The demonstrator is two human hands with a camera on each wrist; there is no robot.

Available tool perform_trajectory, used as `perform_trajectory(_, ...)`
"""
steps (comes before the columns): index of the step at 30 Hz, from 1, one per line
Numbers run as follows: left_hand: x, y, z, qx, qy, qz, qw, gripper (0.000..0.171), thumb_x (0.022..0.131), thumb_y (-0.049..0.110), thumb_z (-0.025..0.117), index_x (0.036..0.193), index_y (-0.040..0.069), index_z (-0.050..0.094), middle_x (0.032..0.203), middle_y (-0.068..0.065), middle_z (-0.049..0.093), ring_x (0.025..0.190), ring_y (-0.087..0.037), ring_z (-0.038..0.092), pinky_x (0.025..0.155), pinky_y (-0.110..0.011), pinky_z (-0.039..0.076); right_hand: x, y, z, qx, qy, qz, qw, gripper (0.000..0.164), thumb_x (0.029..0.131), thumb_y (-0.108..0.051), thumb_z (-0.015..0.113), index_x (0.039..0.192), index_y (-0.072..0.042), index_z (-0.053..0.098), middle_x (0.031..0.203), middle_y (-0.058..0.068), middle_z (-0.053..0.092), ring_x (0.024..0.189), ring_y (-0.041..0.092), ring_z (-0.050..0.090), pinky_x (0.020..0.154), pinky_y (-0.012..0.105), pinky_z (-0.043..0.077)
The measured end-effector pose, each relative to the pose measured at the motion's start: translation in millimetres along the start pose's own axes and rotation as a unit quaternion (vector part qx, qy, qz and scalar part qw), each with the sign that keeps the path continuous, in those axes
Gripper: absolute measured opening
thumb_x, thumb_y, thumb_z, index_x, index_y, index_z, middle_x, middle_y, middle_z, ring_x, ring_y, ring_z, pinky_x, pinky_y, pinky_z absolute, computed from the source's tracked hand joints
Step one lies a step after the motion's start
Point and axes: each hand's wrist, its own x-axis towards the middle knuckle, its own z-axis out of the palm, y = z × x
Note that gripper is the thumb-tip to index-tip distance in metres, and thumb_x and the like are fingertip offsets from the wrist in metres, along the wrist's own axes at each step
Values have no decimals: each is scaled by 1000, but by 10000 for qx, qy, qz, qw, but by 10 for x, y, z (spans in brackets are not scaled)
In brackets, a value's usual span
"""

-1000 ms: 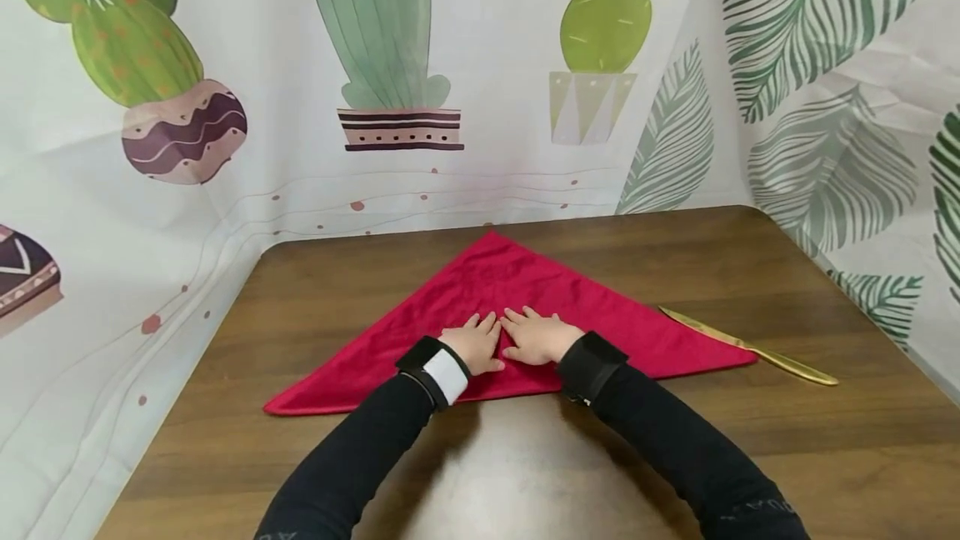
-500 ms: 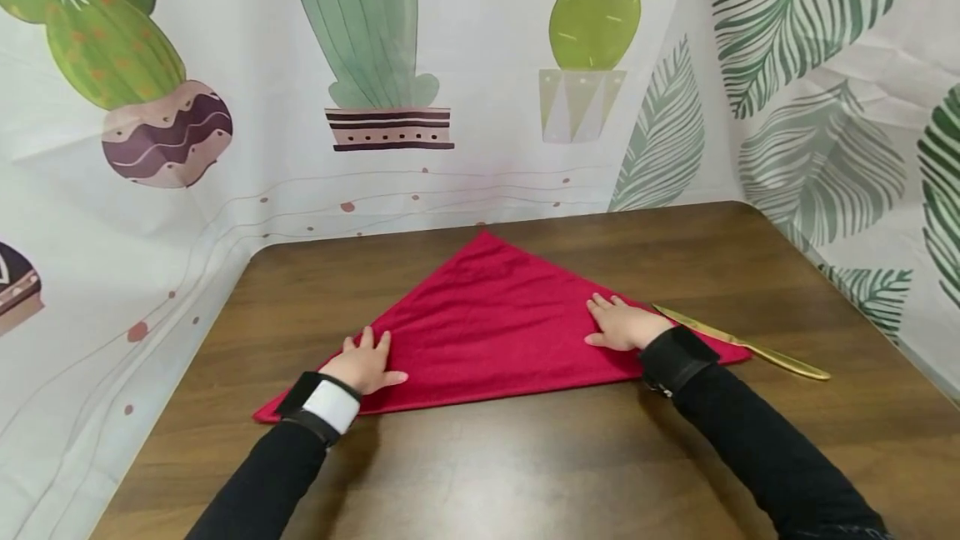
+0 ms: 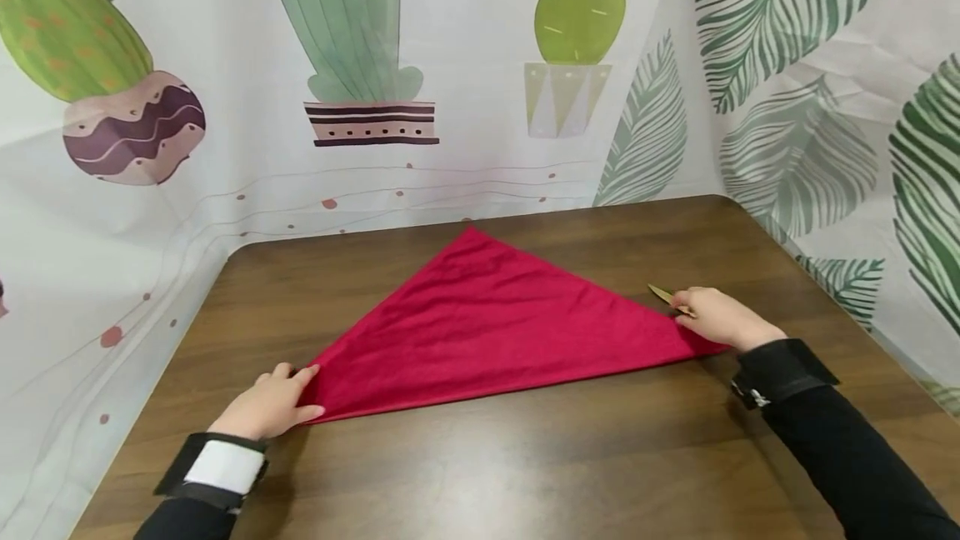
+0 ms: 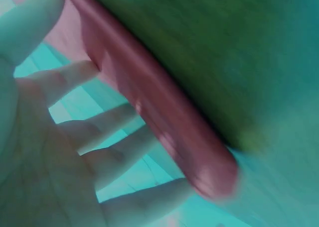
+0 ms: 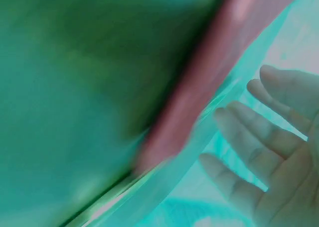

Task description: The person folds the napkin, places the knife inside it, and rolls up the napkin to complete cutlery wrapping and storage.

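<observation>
The left end of the cloth [image 3: 480,332], which is lying as a triangle on the table [image 3: 450,473], is being touched by the left hand [image 3: 266,404], its fingers extended and spread. By the right end, the knife [image 3: 660,293] is being partly covered by the right hand [image 3: 723,317], whose fingers are hanging loose; whether it is being touched cannot be told.
</observation>
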Motion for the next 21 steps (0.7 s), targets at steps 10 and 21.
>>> perform_trajectory(10, -354, -585, -14, -291, 140, -236, 9992, 30, 76, 24, 66, 85, 0, 51, 70, -10, 46, 66, -27, 48, 56, -40, 41, -627, 347, -67, -257, -9, 863, 9959, 16, 71, -7, 67, 70, -4, 51, 64, 0, 47, 58, 14, 43, 52, 31, 36)
perform_trajectory(21, -290, -652, -47, -1356, -315, -353, 9896, 16, 82, 13, 59, 79, -1, 52, 62, -2, 48, 57, -15, 44, 52, -31, 34, -728, 462, -75, -143, -421, 828, 9956, 14, 73, -1, 64, 68, -3, 51, 60, -3, 47, 54, 10, 40, 49, 29, 34)
